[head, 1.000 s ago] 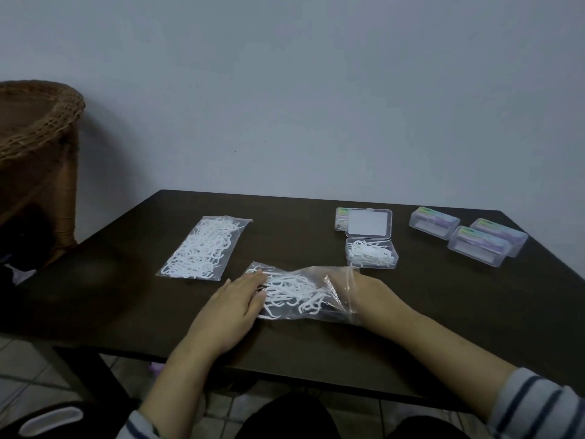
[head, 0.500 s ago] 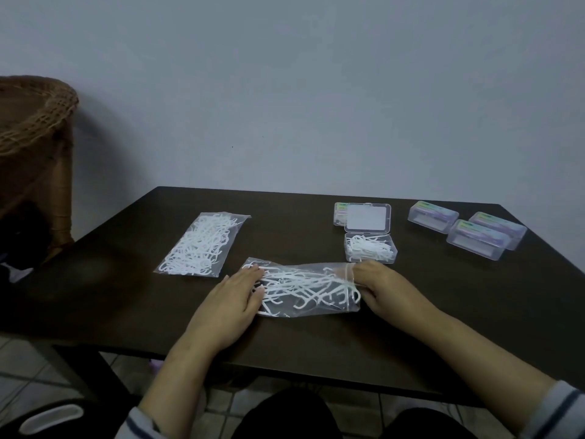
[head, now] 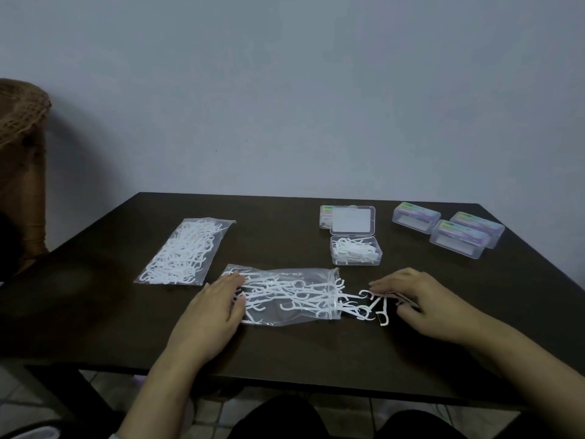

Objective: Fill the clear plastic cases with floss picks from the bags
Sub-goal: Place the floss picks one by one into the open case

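Since half a second ago, right hand [head: 427, 304] has slid out of the open bag [head: 285, 296] toward my right, dragging a small bunch of floss picks [head: 373, 307] onto the table [head: 316, 356] just past the bag mouth. Fingers curled over the picks, tips pinching a few; exact count unclear.

Left hand [head: 212, 308] lies flat, fingers straight, pressing the closed end of the open bag against the table. Bag lies on its side, mouth toward my right, many white picks inside, some poking out of the mouth.

Second bag [head: 185, 251], full of picks, flat on the table to the far left, apart from both hands.

Open case [head: 356, 250] sits beyond the bag mouth, lid [head: 352, 220] raised, base partly filled with picks. One closed case [head: 325, 217] partly hidden behind the lid. Three closed cases [head: 449, 229] grouped at far right, each with a purplish label with a green strip; print too small and blurred to read.

Wicker basket [head: 19, 115] at left edge, off the table.
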